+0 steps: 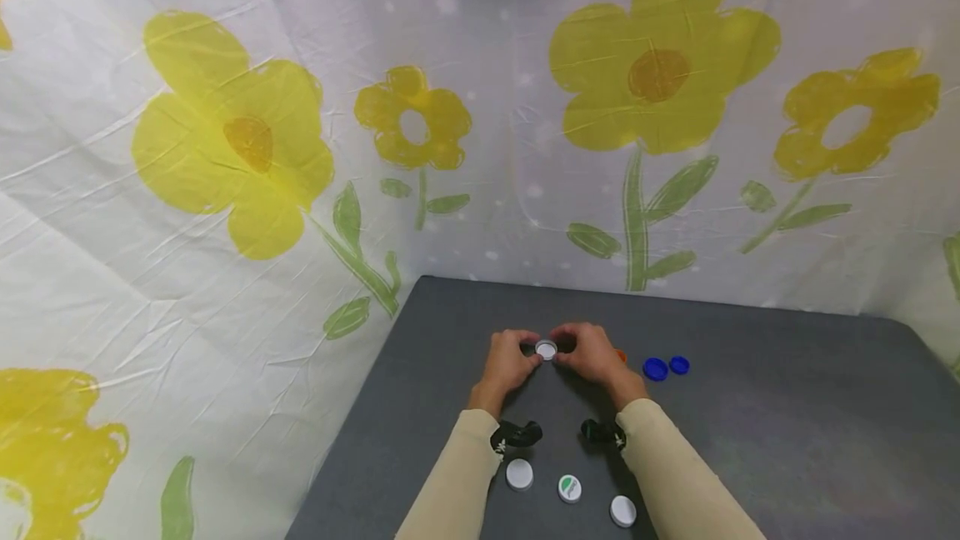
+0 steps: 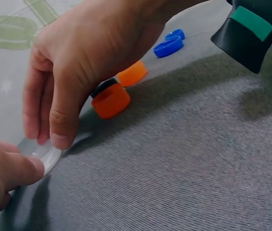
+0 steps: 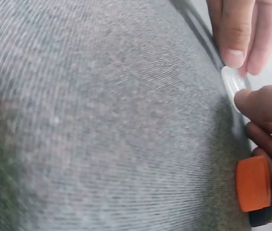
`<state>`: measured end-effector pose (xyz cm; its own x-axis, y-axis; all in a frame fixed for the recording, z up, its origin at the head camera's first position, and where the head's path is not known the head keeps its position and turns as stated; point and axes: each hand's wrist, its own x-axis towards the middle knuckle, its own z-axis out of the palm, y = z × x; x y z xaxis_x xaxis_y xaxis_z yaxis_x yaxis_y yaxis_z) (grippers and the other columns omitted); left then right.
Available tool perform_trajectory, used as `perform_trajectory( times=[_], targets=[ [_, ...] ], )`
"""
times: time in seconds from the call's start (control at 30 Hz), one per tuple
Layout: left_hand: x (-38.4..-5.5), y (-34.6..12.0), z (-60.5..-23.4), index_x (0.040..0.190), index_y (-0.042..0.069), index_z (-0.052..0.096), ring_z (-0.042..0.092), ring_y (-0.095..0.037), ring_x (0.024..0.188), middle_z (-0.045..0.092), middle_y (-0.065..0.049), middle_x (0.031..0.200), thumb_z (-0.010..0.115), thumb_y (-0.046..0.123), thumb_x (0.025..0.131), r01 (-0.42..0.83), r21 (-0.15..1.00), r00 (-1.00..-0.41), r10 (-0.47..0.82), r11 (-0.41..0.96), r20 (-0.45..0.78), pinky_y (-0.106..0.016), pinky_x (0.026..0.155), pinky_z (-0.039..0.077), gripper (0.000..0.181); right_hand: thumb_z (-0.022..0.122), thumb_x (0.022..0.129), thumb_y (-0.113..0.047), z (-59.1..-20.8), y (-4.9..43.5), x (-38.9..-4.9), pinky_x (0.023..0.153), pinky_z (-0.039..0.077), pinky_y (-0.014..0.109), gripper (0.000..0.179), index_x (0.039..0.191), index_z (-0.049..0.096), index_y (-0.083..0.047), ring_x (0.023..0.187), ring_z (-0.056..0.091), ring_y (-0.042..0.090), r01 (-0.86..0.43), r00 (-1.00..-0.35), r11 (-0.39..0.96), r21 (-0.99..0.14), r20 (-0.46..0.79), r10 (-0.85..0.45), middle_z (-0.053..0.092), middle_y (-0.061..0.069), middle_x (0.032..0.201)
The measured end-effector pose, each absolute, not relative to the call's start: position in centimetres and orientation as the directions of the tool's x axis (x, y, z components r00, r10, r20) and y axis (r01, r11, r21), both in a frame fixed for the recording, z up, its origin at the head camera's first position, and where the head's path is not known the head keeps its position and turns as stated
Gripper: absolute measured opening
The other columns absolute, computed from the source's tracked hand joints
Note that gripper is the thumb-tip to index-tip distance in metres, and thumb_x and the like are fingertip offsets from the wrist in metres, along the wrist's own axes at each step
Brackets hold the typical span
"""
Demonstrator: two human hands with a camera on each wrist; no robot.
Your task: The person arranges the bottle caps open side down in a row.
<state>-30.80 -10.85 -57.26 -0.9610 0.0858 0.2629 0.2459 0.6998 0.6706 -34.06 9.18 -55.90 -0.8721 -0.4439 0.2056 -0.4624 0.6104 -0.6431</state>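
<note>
A small round white cap [image 1: 546, 349] is between my two hands over the far part of the table. My left hand [image 1: 510, 361] pinches its left edge with thumb and fingers. On the opposite edge, my right hand [image 1: 592, 354] pinches it the same way. From the left wrist, the cap [image 2: 52, 158] looks thin and pale, with a thumb on either side. In the right wrist view the cap [image 3: 233, 84] appears tilted, partly covered by fingertips. Just beyond my right hand stands an orange cap [image 2: 111, 101], with a black piece [image 2: 104, 86] against it.
Another orange cap [image 2: 133, 73] and two blue caps, one larger [image 1: 656, 369] and one smaller [image 1: 679, 365], lie to the right. Nearer me are a white cap [image 1: 519, 474], a green-printed white one [image 1: 569, 488] and another white cap [image 1: 622, 511]. A flowered curtain [image 1: 495, 148] hangs behind the grey table [image 1: 787, 423].
</note>
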Motion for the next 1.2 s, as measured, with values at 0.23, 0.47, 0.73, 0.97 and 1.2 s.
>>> perform_trajectory(
  times=[0.23,0.47,0.73,0.97,1.2],
  targets=[
    [-30.8,-10.3,-57.9,0.111,0.002,0.084,0.078,-0.032,0.109,0.085,-0.009,0.106,0.09,0.004,0.084,0.265,0.653,-0.942,0.044,0.71,0.334,-0.051,0.097,0.06,0.028,0.089,0.089,-0.007,-55.9,9.1,-34.1,0.101,0.058,0.056,0.031,0.119,0.081,-0.004,0.111,0.076,0.035,-0.46,-0.876,0.621,-0.634,0.208,-0.436,0.083,0.011,0.112],
    [-30.6,-10.4,-57.4,0.115,0.004,0.084,0.078,-0.03,0.115,0.085,-0.009,0.111,0.09,0.004,0.088,0.231,0.7,-0.961,0.044,0.675,0.274,-0.046,0.103,0.06,0.028,0.088,0.091,-0.007,-55.5,9.2,-33.9,0.102,0.059,0.055,0.031,0.12,0.081,-0.004,0.113,0.076,0.034,-0.447,-0.876,0.616,-0.649,0.177,-0.449,0.083,0.01,0.114],
    [-29.9,-10.7,-56.8,0.117,0.007,0.085,0.078,-0.027,0.115,0.085,-0.007,0.113,0.09,0.01,0.091,0.249,0.744,-0.958,0.047,0.621,0.282,-0.046,0.102,0.061,0.027,0.086,0.093,-0.009,-54.1,9.8,-32.7,0.099,0.061,0.055,0.031,0.123,0.081,-0.005,0.115,0.077,0.035,-0.449,-0.878,0.586,-0.674,0.213,-0.428,0.083,0.011,0.117],
    [-28.9,-10.5,-54.5,0.119,0.008,0.085,0.077,-0.025,0.12,0.084,-0.006,0.117,0.09,0.01,0.091,0.298,0.782,-0.944,0.051,0.548,0.325,-0.046,0.107,0.059,0.028,0.086,0.095,-0.012,-51.8,10.5,-31.0,0.102,0.059,0.062,0.032,0.126,0.08,-0.006,0.119,0.075,0.039,-0.409,-0.901,0.524,-0.747,0.236,-0.365,0.082,0.011,0.121],
    [-27.3,-10.0,-51.7,0.122,0.009,0.084,0.076,-0.026,0.123,0.083,-0.006,0.122,0.088,0.01,0.094,0.332,0.788,-0.934,0.062,0.518,0.353,-0.047,0.108,0.059,0.029,0.085,0.095,-0.01,-49.9,11.1,-29.0,0.103,0.058,0.064,0.035,0.129,0.078,-0.007,0.12,0.074,0.043,-0.417,-0.903,0.497,-0.761,0.283,-0.324,0.08,0.014,0.125]
  ],
)
